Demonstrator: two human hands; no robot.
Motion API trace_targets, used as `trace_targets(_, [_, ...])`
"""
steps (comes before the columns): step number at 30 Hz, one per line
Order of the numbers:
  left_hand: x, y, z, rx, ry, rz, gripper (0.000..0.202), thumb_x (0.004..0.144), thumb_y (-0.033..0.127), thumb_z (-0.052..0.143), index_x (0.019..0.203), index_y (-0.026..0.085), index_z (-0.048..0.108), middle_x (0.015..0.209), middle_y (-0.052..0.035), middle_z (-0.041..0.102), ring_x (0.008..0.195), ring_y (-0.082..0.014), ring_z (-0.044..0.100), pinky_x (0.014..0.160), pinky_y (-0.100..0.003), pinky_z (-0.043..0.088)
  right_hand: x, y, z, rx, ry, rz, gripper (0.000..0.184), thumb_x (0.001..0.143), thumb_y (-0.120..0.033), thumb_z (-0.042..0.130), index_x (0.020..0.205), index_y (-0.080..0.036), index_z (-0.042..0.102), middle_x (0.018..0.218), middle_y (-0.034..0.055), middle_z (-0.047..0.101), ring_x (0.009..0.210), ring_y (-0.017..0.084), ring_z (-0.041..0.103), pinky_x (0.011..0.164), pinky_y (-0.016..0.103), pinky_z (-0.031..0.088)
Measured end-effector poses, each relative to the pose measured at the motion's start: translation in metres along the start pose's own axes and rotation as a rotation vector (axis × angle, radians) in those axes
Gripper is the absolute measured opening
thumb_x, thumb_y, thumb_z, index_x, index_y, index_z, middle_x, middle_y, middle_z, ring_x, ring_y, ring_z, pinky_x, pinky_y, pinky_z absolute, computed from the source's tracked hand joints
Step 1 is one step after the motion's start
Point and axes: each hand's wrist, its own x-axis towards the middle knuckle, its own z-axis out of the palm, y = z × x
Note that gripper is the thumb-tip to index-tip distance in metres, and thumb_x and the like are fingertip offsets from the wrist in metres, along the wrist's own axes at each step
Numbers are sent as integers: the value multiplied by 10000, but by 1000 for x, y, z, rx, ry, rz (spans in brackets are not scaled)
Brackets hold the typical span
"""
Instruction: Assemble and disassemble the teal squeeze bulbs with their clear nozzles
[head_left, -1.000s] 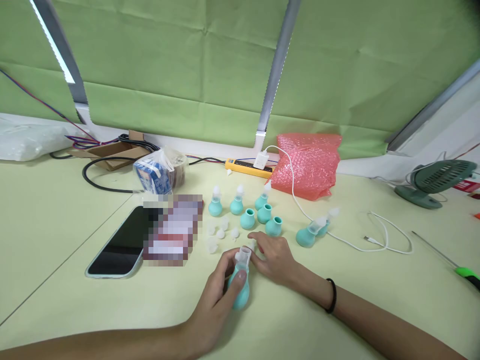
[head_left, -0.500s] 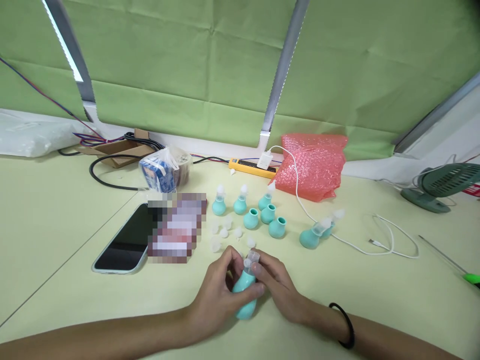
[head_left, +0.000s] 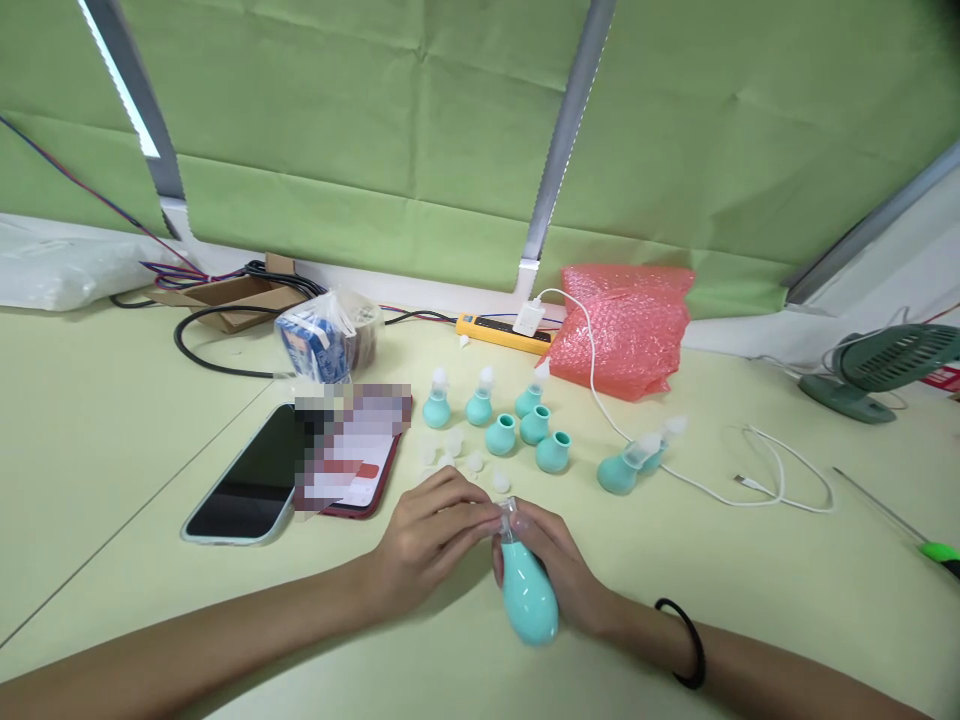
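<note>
A glossy teal squeeze bulb (head_left: 529, 598) with a clear plastic neck (head_left: 508, 522) is held above the table, its round end toward me. My right hand (head_left: 562, 565) is closed round the neck and the bulb's upper side. At the clear neck, the fingers of my left hand (head_left: 442, 525) pinch together; the fingertips partly hide what they grip. Just beyond my hands lie several small translucent white tips (head_left: 475, 461). Farther back, three open teal bulbs (head_left: 553, 453) stand close together. Several other teal bulbs (head_left: 436, 408) are fitted with clear necks and white tips.
Two phones, one dark-screened (head_left: 244, 480) and one red-edged (head_left: 375, 475), lie at left. Behind are a plastic-wrapped bundle (head_left: 322, 340), a yellow power strip (head_left: 487, 332) and pink bubble wrap (head_left: 622, 330). A white cable (head_left: 780, 495), screwdriver (head_left: 885, 510) and green fan (head_left: 892, 355) are at right.
The bulb has swung so its round end points to the lower right. My left hand has moved off the bulb's body to pinch at the clear neck, while my right hand now supports it.
</note>
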Motion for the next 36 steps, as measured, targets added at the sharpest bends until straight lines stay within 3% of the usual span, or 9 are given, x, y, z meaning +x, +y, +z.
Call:
trace_targets(4, [2, -7, 0, 127, 70, 170, 169, 708, 37, 593, 855, 117, 570, 739, -74, 579, 663, -139, 460, 550, -271, 426, 1, 4, -2, -16, 32, 9, 322, 787, -479, 439, 677, -176, 419, 573, -18, 455, 511, 109, 442, 479, 222, 363])
trace_targets(8, [1, -7, 3, 276, 50, 209, 131, 701, 21, 586, 805, 93, 554, 718, -75, 571, 651, -137, 433, 523, -261, 418, 3, 5, -3, -122, 95, -46, 326, 801, -469, 422, 662, -175, 411, 575, -30, 393, 540, 103, 390, 507, 222, 332])
trace_targets(14, [-1, -4, 1, 508, -71, 284, 72, 717, 8, 536, 749, 72, 549, 634, -61, 526, 615, -146, 389, 469, -259, 377, 2, 4, -1, -280, 128, -164, 321, 840, -414, 377, 621, -183, 331, 570, -52, 272, 533, 88, 246, 487, 213, 249])
trace_targets(25, [9, 5, -14, 651, -312, 460, 116, 729, -5, 481, 671, 75, 543, 593, -65, 484, 592, -166, 427, 463, -285, 382, 1, 1, -1, -444, 82, -197, 312, 857, -382, 336, 618, -189, 281, 555, -57, 231, 515, 85, 215, 460, 214, 220])
trace_targets(36, [9, -1, -9, 564, -168, 482, 130, 703, 10, 540, 614, 95, 501, 538, -46, 487, 557, -161, 441, 441, -274, 369, 0, 2, 1, -324, 123, -172, 321, 849, -412, 346, 622, -186, 319, 557, -55, 240, 515, 89, 233, 479, 222, 245])
